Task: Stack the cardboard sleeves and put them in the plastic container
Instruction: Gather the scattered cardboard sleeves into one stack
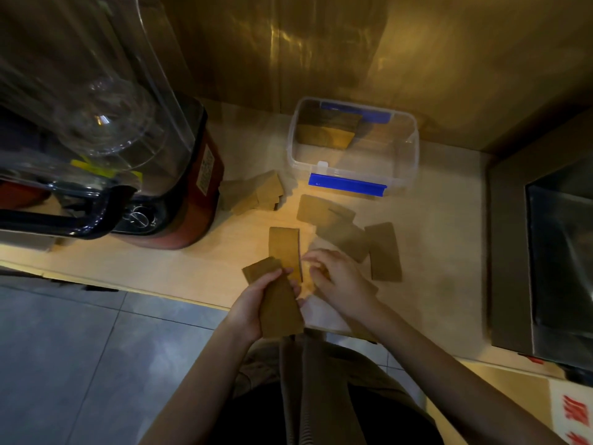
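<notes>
My left hand (253,303) is shut on a small stack of flat brown cardboard sleeves (279,303) at the counter's front edge. My right hand (337,277) rests beside it on the counter with fingers curled over something I cannot make out. One sleeve (284,247) lies just beyond my hands. More loose sleeves (383,252) lie to the right and a pile of sleeves (253,194) sits to the left. The clear plastic container (407,155) with blue clips stands at the back, open, with a stack of sleeves (327,133) in its far left corner.
A large blender with a red base (192,194) and clear cover stands at the left of the counter. A steel sink or appliance (545,252) borders the right. The wall is close behind the container. A grey tiled floor lies below the counter edge.
</notes>
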